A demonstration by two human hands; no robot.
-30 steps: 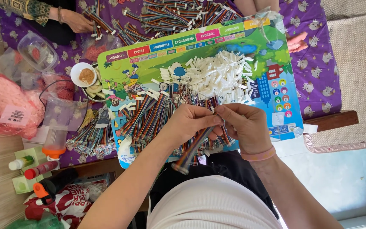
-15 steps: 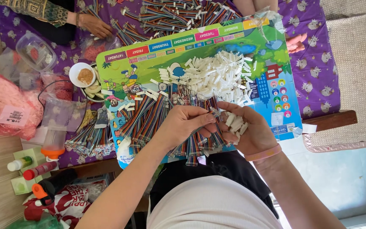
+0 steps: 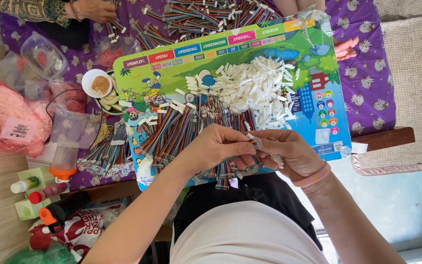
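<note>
My left hand point(image 3: 220, 146) and my right hand point(image 3: 289, 154) meet over the near edge of a colourful picture board point(image 3: 313, 117). Together their fingertips pinch a short multicoloured ribbon cable point(image 3: 255, 143) with a small white end piece. Under and around my hands lie several bundles of striped ribbon cables point(image 3: 171, 132). A heap of small white plastic connectors point(image 3: 255, 85) sits on the board just beyond my fingers. My right wrist wears a pink band point(image 3: 313, 177).
Another person's hand point(image 3: 93, 9) works on cables at the far left, with more cable bundles point(image 3: 196, 14) on the purple cloth. A small bowl point(image 3: 96, 83), clear bags point(image 3: 69, 124), a pink-filled bag point(image 3: 10, 120) and bottles point(image 3: 34, 188) crowd the left side.
My right hand, which lay open holding white connectors half a second ago, has closed toward my left hand. Both now pinch one cable end together.
</note>
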